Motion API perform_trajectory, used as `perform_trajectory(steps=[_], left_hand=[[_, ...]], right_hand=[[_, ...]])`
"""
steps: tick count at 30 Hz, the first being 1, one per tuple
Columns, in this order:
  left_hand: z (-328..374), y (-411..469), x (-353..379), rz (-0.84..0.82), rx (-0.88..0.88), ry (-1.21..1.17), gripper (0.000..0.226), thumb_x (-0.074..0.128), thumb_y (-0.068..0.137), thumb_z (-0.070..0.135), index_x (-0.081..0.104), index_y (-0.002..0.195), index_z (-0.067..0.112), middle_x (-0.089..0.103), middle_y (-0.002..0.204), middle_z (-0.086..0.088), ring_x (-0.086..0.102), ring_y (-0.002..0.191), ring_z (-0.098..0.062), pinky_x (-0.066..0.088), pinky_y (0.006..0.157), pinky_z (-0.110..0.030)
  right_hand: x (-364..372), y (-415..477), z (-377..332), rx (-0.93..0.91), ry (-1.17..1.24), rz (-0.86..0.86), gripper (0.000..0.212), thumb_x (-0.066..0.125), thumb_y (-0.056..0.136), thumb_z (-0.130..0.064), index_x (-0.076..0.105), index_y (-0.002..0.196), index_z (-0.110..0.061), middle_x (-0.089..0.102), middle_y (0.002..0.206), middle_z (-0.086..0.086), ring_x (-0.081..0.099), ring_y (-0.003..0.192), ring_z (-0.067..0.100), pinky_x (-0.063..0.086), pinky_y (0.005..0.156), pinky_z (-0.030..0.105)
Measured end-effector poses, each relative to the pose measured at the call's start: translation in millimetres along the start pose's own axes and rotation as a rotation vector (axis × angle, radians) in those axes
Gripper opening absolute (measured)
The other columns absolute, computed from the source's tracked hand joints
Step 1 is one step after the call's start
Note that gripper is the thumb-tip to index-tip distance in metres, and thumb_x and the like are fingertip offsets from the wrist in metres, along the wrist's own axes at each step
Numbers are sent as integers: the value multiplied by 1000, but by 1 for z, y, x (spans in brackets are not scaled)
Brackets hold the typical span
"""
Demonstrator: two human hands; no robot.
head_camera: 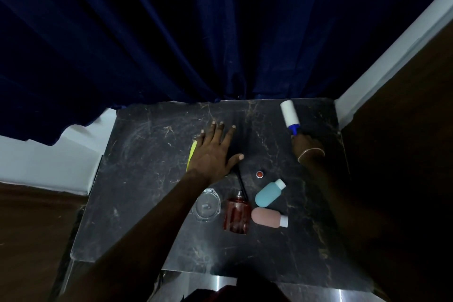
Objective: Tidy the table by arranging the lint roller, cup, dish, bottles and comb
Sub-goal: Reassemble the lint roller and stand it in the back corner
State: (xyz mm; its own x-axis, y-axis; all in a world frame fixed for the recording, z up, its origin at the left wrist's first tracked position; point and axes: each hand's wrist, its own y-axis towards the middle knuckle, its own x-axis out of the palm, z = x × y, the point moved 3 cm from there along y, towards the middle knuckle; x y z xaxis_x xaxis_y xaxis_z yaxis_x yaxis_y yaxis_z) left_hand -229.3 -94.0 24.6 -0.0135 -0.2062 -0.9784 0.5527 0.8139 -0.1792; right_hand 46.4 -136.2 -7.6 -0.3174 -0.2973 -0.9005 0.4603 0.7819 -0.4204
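Observation:
My right hand (306, 146) grips the blue handle of the white lint roller (290, 114) at the table's far right corner. My left hand (214, 152) lies flat with fingers spread on the dark marble table (147, 179), partly covering a yellow comb (192, 155). A clear glass dish (206, 205) sits by my left forearm. To its right lie an amber bottle (236, 214), a teal bottle (268, 193) and a pink bottle (268, 218). A thin black stick (241, 182) lies above the amber bottle. I cannot make out a cup.
A small red round cap (259, 174) lies near the teal bottle. A dark blue curtain (196, 32) hangs behind the table's far edge. White wall trim (392, 56) and brown floor (29, 228) border the table on both sides.

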Motion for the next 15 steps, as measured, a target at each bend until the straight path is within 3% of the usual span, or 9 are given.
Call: perform_trajectory(steps=[5, 9, 15], left_hand=[[0, 2, 0, 1, 2, 2, 86, 27, 100, 74, 1, 166, 26, 7, 175, -14, 1, 163, -32, 11, 132, -55], [1, 5, -2, -6, 5, 2, 86, 28, 100, 74, 2, 166, 26, 7, 175, -15, 1, 163, -33, 9, 132, -54], [4, 14, -1, -18, 17, 7, 87, 27, 99, 76, -4, 165, 28, 5, 175, -12, -2, 163, -32, 3, 130, -52]], right_hand=[[13, -12, -35, -236, -149, -27, 43, 30, 109, -34, 44, 141, -8, 66, 128, 16, 65, 117, 36, 51, 99, 43], [21, -18, -47, -317, -216, -80, 43, 36, 108, -35, 41, 142, -10, 66, 129, 15, 65, 117, 35, 51, 99, 44], [16, -11, -31, -93, -38, 32, 41, 33, 109, -32, 52, 135, -7, 65, 129, 16, 64, 118, 34, 51, 97, 41]])
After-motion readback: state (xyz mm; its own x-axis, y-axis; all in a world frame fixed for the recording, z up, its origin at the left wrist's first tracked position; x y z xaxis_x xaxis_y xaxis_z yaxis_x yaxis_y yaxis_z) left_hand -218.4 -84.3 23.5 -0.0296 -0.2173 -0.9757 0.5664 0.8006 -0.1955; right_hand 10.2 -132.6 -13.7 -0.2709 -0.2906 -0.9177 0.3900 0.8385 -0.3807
